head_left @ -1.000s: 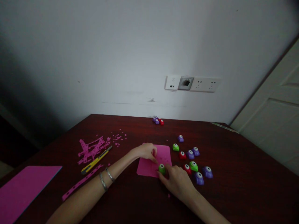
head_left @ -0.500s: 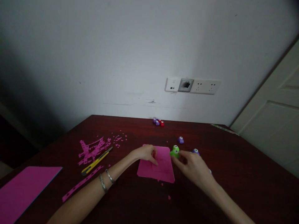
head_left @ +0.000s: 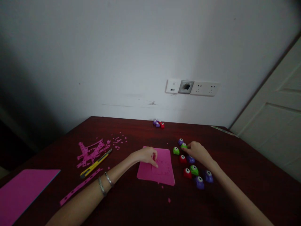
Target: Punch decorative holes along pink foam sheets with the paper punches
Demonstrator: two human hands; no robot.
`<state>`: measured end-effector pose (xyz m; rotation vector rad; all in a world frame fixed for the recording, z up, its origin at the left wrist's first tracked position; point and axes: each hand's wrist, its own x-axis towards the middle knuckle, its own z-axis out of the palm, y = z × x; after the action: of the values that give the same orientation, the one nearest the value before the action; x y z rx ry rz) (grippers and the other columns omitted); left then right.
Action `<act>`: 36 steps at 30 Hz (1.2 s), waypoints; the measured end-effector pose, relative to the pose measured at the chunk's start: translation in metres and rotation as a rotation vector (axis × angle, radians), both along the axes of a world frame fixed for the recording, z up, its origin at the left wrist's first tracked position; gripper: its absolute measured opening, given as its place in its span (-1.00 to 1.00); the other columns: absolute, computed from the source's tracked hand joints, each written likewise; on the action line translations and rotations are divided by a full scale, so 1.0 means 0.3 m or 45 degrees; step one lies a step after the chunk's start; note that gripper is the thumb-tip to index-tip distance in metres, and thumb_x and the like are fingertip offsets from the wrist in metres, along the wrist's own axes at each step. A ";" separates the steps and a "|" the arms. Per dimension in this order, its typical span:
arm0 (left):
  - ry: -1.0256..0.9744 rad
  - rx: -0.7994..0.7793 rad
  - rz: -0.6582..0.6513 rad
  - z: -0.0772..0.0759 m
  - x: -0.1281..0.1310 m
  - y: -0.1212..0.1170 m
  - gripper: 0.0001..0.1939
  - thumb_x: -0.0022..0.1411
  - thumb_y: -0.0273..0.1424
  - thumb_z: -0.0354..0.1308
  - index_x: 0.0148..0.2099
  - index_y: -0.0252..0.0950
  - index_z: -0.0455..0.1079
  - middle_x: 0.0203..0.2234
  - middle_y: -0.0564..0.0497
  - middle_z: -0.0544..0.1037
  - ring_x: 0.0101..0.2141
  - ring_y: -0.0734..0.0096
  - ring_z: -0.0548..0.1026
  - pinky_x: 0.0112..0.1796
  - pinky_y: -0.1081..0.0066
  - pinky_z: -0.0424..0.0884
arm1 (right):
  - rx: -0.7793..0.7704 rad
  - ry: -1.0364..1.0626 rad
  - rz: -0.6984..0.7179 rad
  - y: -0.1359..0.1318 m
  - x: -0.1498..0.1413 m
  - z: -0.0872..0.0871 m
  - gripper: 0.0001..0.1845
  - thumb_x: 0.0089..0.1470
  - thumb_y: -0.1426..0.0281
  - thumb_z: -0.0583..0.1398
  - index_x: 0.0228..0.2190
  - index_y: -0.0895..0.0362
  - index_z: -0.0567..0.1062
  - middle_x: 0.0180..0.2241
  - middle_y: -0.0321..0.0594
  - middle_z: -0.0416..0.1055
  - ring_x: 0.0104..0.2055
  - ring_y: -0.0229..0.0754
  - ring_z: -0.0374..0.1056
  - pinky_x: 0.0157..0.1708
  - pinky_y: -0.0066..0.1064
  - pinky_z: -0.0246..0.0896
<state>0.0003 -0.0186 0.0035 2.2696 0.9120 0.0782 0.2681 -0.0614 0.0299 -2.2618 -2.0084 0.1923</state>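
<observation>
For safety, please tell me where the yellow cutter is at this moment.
In the head view, the yellow cutter lies on the table at the person's left, between the tangled pink scraps and the long pink strip.

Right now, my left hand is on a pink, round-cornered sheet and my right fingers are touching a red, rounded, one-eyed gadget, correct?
The red is wrong: the head view shows the fingers of your right hand touching a green, rounded, one-eyed gadget. Your left hand is on a pink, round-cornered sheet.
</observation>
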 end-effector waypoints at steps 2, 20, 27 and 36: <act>-0.001 -0.023 0.001 0.002 0.001 -0.001 -0.64 -0.21 -0.16 0.34 -0.44 -0.31 0.37 -0.60 0.15 0.34 -0.58 0.59 0.26 -0.54 0.57 0.10 | -0.003 -0.013 0.002 0.008 -0.004 -0.004 -0.57 0.03 0.15 0.07 -0.59 0.21 0.51 -0.50 -0.01 0.47 -0.42 -0.08 0.41 -0.51 -0.43 0.08; -0.007 -0.059 0.006 0.036 0.001 -0.020 -0.69 -0.18 -0.25 0.34 -0.46 -0.32 0.35 -0.60 0.16 0.33 -0.57 0.59 0.24 -0.52 0.55 0.11 | 0.001 -0.166 -0.085 0.012 -0.025 -0.017 -0.61 -0.02 0.19 0.10 -0.36 0.27 0.51 -0.30 0.13 0.47 -0.23 0.10 0.40 -0.37 -0.30 0.18; -0.003 -0.030 -0.008 0.021 -0.002 -0.013 -0.67 -0.19 -0.21 0.33 -0.43 -0.32 0.36 -0.60 0.15 0.33 -0.57 0.57 0.25 -0.54 0.55 0.10 | -0.005 -0.111 -0.071 -0.017 -0.019 0.026 -0.57 0.01 0.12 0.06 -0.48 0.20 0.53 -0.38 0.05 0.48 -0.32 0.02 0.42 -0.45 -0.36 0.14; -0.045 -0.084 -0.002 0.024 -0.009 0.003 -0.63 -0.08 -0.07 0.21 -0.49 -0.32 0.38 -0.62 0.10 0.37 -0.57 0.57 0.26 -0.53 0.52 0.11 | 0.444 0.494 -0.205 -0.048 0.201 0.022 -0.57 -0.05 0.07 0.06 -0.60 0.14 0.49 -0.69 -0.21 0.36 -0.61 -0.19 0.27 -0.63 -0.45 0.01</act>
<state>-0.0026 -0.0178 0.0106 2.2014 0.8816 0.0859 0.3283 -0.0758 0.0366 -1.9735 -1.5250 0.2256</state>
